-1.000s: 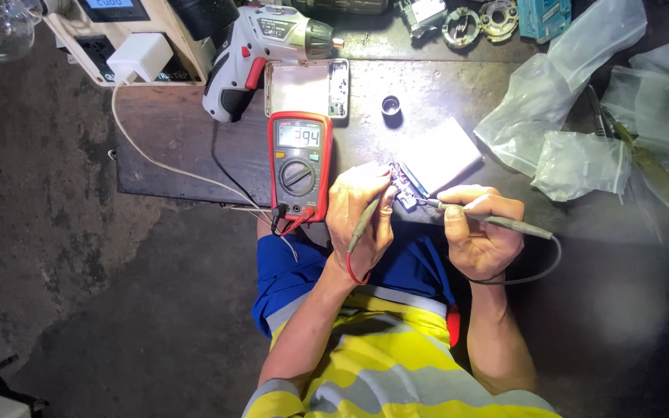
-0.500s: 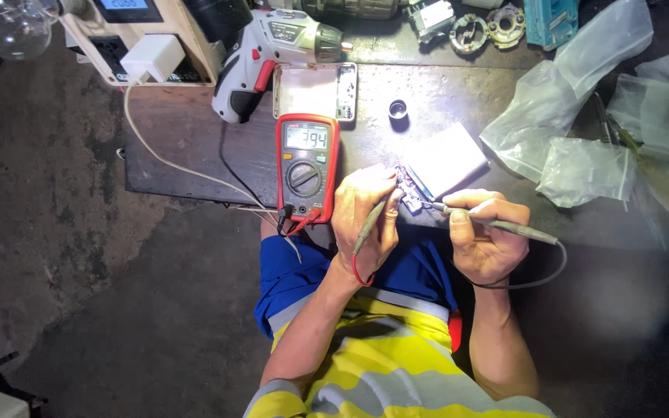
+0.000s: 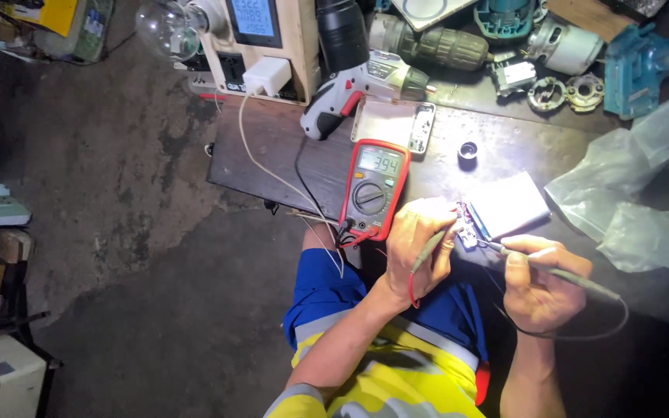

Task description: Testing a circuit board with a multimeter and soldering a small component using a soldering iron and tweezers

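Head view, looking down on a dark desk [image 3: 272,155]. The left hand [image 3: 420,244] is closed around a red-leaded test probe [image 3: 427,251], its tip reaching toward a small circuit board [image 3: 468,226] at the desk's near edge. The right hand [image 3: 540,282], at 4 o'clock from the board, pinches a second probe [image 3: 574,280] with a black lead, its tip touching the board. The board sits against the 8 o'clock corner of a flat silver battery pack [image 3: 512,205]. A red-cased multimeter [image 3: 373,190] lies just beside the left hand at 10 o'clock, display lit. At 12 o'clock from the meter lie a phone back cover [image 3: 392,124] and a cordless screwdriver [image 3: 358,89]. Clear plastic bags [image 3: 644,193] lie at 3 o'clock; a glass bulb [image 3: 166,27] stands at 10 o'clock, well apart.
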